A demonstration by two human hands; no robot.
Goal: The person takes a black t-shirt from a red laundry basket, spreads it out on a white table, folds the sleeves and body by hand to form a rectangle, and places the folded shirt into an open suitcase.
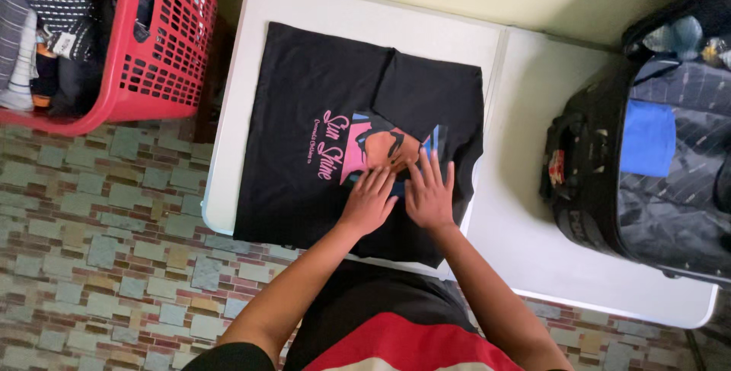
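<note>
Both hands lie flat with fingers spread, side by side on the black T-shirt (320,127) at frame centre: left hand (368,203), right hand (429,194). The shirt spreads across the white counter (533,211), its bulk reaching toward the upper left of the hands.

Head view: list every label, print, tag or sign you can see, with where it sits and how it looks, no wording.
Printed design on the black T-shirt: pink script beside a pink, orange and blue picture, partly under the folded sleeve, at the fingertips of the left hand and right hand.
Small tag on the black suitcase: red and yellow, on its near side.
White tag in the red basket: small, among dark clothes.
</note>
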